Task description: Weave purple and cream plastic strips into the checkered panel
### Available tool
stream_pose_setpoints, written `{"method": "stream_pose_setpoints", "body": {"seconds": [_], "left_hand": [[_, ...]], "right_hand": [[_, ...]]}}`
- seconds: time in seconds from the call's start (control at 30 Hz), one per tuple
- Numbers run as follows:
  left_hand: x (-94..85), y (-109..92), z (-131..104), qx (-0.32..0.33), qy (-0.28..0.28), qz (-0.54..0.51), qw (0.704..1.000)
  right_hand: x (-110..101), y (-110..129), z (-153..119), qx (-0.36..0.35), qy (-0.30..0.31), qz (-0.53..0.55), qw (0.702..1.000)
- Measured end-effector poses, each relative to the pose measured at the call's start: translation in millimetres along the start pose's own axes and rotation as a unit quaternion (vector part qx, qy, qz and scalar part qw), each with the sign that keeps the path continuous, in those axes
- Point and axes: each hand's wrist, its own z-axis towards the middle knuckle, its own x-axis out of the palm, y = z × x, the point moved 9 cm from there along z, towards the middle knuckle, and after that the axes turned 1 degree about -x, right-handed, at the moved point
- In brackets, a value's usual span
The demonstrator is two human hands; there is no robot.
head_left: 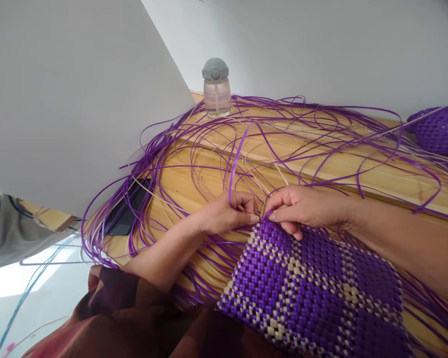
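Two hands (229, 214) (302, 206), two woven pieces (313, 298) (438, 132), one bottle (217, 95) and one black slab (124, 219) are showing. Purple strips (236, 161) are running past counting.

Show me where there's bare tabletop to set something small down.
Mainly one small, strand-crossed patch of wood between the purple strand bundle and the left hand. Crowded: around the bottle, over the flat dark object, and beside the woven panel.

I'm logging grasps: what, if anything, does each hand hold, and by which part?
Right hand: a purple strip, pinched near the edge of the woven panel. Left hand: apparently the panel's far left corner, between thumb and finger; exact strand hidden.
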Motion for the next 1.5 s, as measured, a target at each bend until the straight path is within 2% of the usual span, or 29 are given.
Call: {"method": "stream_pose_setpoints", "body": {"seconds": [0.13, 0.3, 0.53, 0.6, 0.67, 0.77, 0.83, 1.07, 1.23, 1.3, 1.33, 1.37, 1.4, 1.43, 1.47, 1.5], "left_hand": [[0.3, -0.8, -1.7, -0.013, 0.017, -0.003, 1.000], [-2.2, 2.5, -4.4, -0.032, 0.038, -0.006, 0.999], [3.0, 5.4, -1.6, -0.042, 0.048, -0.125, 0.990], [5.3, 8.4, 1.2, -0.039, 0.030, -0.156, 0.987], [4.7, 14.3, 3.7, -0.043, -0.013, -0.179, 0.983], [3.1, 21.9, 4.4, -0.054, -0.073, -0.191, 0.977], [2.9, 22.7, 3.8, -0.056, -0.093, -0.191, 0.976], [4.1, 28.2, 3.6, -0.087, -0.096, -0.236, 0.963], [5.0, 26.4, 4.1, -0.073, -0.090, -0.236, 0.965], [4.1, 26.0, 3.2, -0.070, -0.095, -0.231, 0.966], [3.7, 26.0, 2.6, -0.071, -0.097, -0.228, 0.966], [3.4, 26.0, 2.2, -0.071, -0.098, -0.226, 0.967], [3.3, 25.7, 2.0, -0.071, -0.097, -0.224, 0.967], [3.2, 25.3, 1.8, -0.070, -0.096, -0.221, 0.968], [3.1, 24.8, 1.8, -0.068, -0.095, -0.217, 0.969], [3.1, 24.3, 1.8, -0.067, -0.094, -0.214, 0.970]], "right_hand": [[1.6, 4.6, -0.1, -0.003, -0.007, 0.013, 1.000], [2.0, -1.8, 2.0, 0.018, -0.040, 0.075, 0.996], [0.0, 1.8, -2.1, -0.005, -0.087, 0.056, 0.995], [-1.0, 3.0, -3.3, -0.011, -0.095, 0.034, 0.995], [-1.8, 4.2, -4.7, -0.021, -0.100, 0.015, 0.995], [-2.6, 5.9, -7.7, -0.032, -0.107, 0.002, 0.994], [-2.4, 8.0, -9.8, -0.036, -0.111, 0.002, 0.993], [-3.3, 8.2, -11.5, -0.035, -0.123, -0.024, 0.992], [-6.6, 2.2, -16.8, -0.041, -0.142, -0.070, 0.987], [-12.8, 10.2, -29.2, -0.073, -0.217, -0.140, 0.963], [-16.6, 20.6, -41.0, -0.112, -0.284, -0.196, 0.932], [-16.9, 33.8, -56.6, -0.163, -0.360, -0.258, 0.882], [-11.5, 46.4, -73.7, -0.216, -0.426, -0.317, 0.819], [-1.2, 55.4, -88.1, -0.261, -0.472, -0.364, 0.759], [10.7, 59.9, -96.9, -0.291, -0.495, -0.397, 0.716], [21.2, 60.8, -100.3, -0.307, -0.502, -0.415, 0.694]]}}
